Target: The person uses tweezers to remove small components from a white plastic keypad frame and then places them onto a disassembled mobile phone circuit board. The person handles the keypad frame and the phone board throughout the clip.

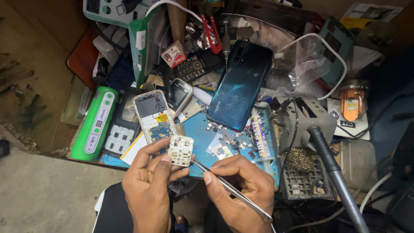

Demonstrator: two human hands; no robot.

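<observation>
White keypad membrane (180,150): pinched in your left hand (148,181), raised over blue mat (202,138), face up for access. Your right hand (241,185) grips 1 pair tweezers (228,187), tip at membrane edge.

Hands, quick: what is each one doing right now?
Left hand: closed on a small white keypad piece.
Right hand: closed on metal tweezers, tip at the keypad piece.
</observation>
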